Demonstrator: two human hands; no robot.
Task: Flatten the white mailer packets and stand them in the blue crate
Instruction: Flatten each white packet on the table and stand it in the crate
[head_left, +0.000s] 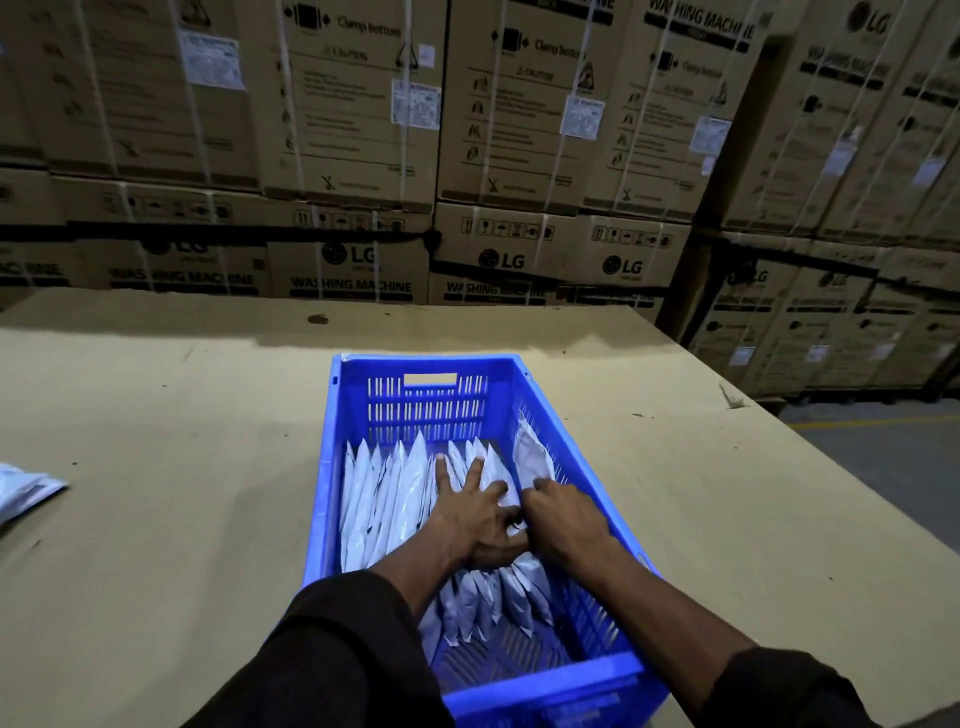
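Packets (384, 499) upright in crate (332, 415); left hand (470, 514) splayed flat, right hand (561, 519) gripping one

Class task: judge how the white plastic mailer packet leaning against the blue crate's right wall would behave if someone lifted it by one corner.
The white plastic mailer packet would probably flop, since it already curves against the blue slatted plastic crate. It looks thin, so likely light. Its glossy film may feel slippery.
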